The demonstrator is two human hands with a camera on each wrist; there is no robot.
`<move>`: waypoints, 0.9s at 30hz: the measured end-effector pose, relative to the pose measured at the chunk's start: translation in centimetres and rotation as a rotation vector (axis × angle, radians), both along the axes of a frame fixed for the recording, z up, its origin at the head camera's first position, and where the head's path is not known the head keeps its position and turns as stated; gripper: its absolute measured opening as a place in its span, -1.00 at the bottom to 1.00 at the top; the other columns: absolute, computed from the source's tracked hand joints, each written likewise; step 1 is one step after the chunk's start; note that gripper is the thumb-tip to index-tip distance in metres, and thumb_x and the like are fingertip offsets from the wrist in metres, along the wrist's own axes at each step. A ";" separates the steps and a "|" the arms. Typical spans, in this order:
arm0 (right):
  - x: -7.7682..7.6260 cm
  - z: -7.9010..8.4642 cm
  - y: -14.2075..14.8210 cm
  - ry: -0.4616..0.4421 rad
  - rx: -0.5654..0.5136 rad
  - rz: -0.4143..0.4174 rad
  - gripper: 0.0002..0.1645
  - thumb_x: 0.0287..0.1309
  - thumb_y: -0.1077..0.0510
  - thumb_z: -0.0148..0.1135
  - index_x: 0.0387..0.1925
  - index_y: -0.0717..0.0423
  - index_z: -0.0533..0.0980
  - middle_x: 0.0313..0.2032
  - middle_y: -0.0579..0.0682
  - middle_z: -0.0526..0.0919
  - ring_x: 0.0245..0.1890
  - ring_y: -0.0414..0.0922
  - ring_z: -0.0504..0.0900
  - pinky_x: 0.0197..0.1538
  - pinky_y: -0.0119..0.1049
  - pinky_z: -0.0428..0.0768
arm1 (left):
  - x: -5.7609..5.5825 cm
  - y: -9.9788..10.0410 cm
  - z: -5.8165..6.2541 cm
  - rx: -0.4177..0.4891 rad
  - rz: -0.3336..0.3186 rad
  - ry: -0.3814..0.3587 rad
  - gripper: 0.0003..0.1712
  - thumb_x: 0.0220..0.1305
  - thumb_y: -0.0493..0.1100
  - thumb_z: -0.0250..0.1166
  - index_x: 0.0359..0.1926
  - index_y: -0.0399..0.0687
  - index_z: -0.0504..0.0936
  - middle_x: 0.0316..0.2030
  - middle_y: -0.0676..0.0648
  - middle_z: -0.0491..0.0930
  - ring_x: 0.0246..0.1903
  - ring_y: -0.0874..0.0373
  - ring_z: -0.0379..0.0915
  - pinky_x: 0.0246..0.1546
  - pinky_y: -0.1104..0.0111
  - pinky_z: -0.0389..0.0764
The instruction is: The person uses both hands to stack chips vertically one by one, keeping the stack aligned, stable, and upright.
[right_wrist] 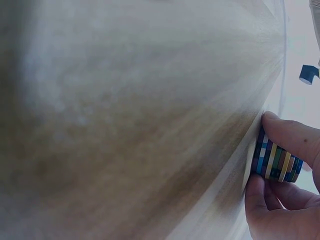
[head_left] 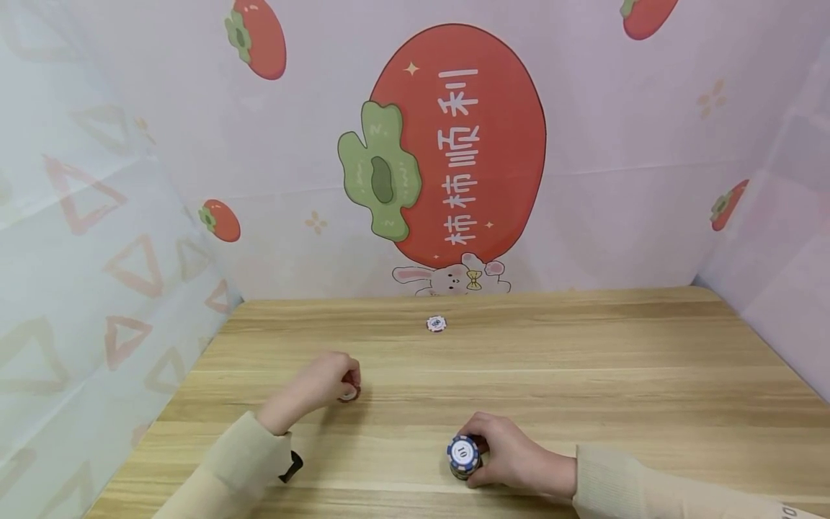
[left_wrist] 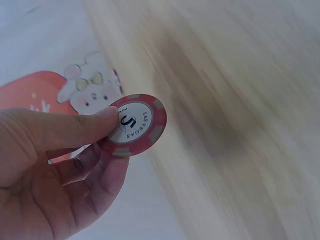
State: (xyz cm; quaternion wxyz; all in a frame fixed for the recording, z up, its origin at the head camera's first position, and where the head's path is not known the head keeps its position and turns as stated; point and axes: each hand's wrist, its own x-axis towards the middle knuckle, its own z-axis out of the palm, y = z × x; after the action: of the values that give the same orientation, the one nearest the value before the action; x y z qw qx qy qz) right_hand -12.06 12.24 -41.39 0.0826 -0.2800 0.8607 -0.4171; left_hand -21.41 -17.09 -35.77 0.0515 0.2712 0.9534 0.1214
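Observation:
My left hand [head_left: 327, 383] pinches a red poker chip [left_wrist: 137, 125] between thumb and fingers. In the left wrist view its white centre reads 5, with the thumb over one edge. At the front middle of the table, my right hand [head_left: 504, 453] grips a stack of poker chips [head_left: 463, 455] from its right side. A blue chip marked 10 tops that stack. From the right wrist view, the stack [right_wrist: 276, 157] shows several chips of mixed colours between thumb and fingers. One white-faced chip [head_left: 436, 324] lies flat near the table's back edge.
The wood-grain table [head_left: 583, 360] meets a printed cloth backdrop [head_left: 292, 144] at the back, with cloth on both sides. A dark strap end [head_left: 292, 467] sticks out by the left sleeve.

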 end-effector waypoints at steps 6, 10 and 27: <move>0.0 0.0 0.0 -0.008 0.003 0.002 -0.47 -0.47 0.26 0.54 -0.28 0.14 0.53 -0.35 -0.23 0.47 -0.33 -0.36 0.46 -0.25 -0.45 0.50 | 1.1 1.8 1.0 0.087 -0.117 -0.052 -0.81 -0.04 -0.43 0.27 -0.56 -0.05 0.53 -0.55 0.10 0.48 -0.51 0.29 0.34 -0.49 0.44 0.40; 0.0 0.0 0.0 -0.005 0.006 0.001 -0.47 -0.47 0.26 0.54 -0.29 0.14 0.53 -0.35 -0.23 0.47 -0.34 -0.37 0.46 -0.25 -0.45 0.50 | 1.8 2.7 1.2 0.171 -0.182 -0.164 -0.84 -0.01 -0.39 0.30 -0.54 -0.05 0.54 -0.54 0.13 0.49 -0.50 0.33 0.37 -0.47 0.46 0.43; 0.0 0.0 0.0 0.009 0.010 0.008 -0.47 -0.49 0.25 0.54 -0.29 0.15 0.53 -0.35 -0.22 0.48 -0.34 -0.36 0.47 -0.24 -0.45 0.50 | 3.5 6.4 0.7 0.481 -0.119 -0.590 -0.92 0.06 -0.33 0.30 -0.40 -0.27 0.58 -0.50 0.01 0.55 -0.50 0.28 0.44 -0.48 0.44 0.54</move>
State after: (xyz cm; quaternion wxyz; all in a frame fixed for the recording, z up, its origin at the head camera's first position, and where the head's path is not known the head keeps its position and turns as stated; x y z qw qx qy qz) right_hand -12.07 12.22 -41.39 0.0818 -0.2847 0.8621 -0.4111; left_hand -17.92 -10.73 -35.10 0.2654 0.2837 0.8246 0.4112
